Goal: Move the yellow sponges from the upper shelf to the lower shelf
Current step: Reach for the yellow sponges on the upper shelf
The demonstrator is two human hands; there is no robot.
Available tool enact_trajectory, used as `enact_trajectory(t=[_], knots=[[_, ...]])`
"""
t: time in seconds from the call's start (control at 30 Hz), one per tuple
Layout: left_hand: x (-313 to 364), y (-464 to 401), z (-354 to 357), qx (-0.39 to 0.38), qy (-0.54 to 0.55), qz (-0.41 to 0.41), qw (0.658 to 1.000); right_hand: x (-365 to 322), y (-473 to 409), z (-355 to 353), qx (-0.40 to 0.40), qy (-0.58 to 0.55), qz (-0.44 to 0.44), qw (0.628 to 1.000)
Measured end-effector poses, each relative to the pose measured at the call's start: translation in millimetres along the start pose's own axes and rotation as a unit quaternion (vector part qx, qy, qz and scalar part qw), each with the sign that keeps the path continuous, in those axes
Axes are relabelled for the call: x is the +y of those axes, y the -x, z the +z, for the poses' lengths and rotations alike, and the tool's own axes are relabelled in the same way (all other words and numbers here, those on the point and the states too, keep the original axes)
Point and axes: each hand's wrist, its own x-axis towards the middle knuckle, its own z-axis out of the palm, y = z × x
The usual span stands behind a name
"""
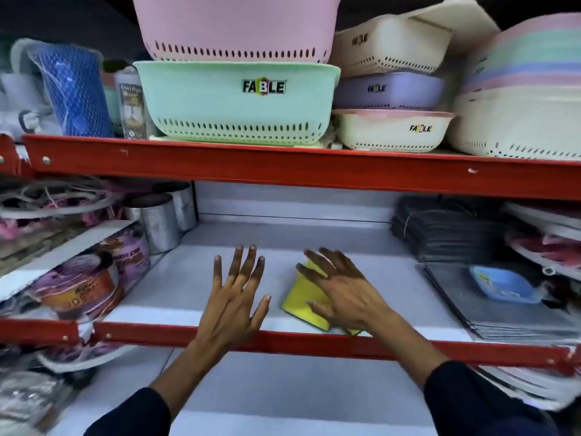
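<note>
Yellow sponge [301,298] flat on white shelf board [188,278], partly under right hand [342,291], near front red rail [283,339]; right hand spread, fingers splayed over sponge, touching or hovering cannot tell, nothing pinched. Left hand [232,297] just left of sponge, also spread, empty, palm down above bare board. Likely light, soft, compressible foam, darker scrub layer showing at near edge, not fragile, not slippery; best taken by pinching long edges with thumb under near rim, gentle squeeze enough.
</note>
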Motion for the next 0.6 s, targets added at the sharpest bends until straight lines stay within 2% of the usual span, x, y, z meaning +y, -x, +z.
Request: enact_trajectory(t=[0.17,0.4,0.47,0.6], knots=[[-12.0,2.0,18.7,-0.045,0.017,-0.033,0.998,-20.3,-10.9,28.1,-0.068,0.001,0.022,0.997],[-15.4,3.2,25.0,-0.08,0.062,-0.052,0.994,-31.3,-22.8,34.0,-0.06,0.013,0.056,0.997],[-16.9,2.9,23.7,-0.08,0.071,-0.057,0.993,-33.6,-23.9,27.2,-0.033,-0.011,0.074,0.997],[-19.4,-0.2,20.0,-0.08,0.088,-0.066,0.991,-46.5,-17.5,7.9,0.071,-0.04,0.121,0.989]])
